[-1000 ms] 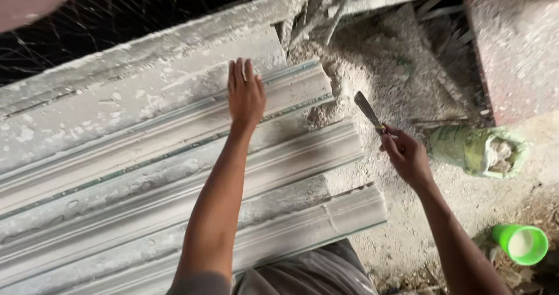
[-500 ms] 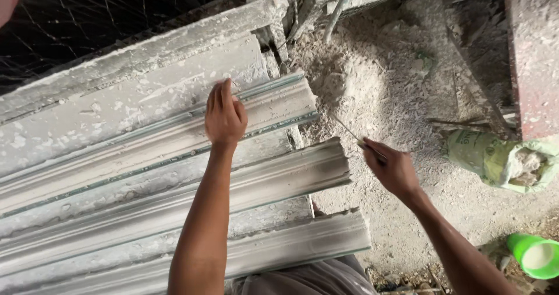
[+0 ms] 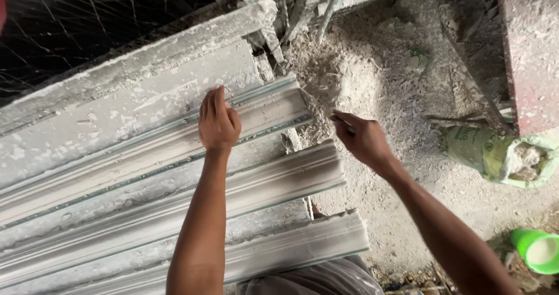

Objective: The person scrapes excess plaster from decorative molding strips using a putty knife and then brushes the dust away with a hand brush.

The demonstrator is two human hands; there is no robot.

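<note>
Long grey-white plaster cornice mouldings lie side by side on a dusty bench. The left hand rests curled on the upper moulding. The right hand pinches a thin blade near that moulding's end.

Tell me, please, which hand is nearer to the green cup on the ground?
Right. The right hand is up and left of the green cup, over the dusty ground. The left hand lies farther left, resting on the top moulding.
</note>
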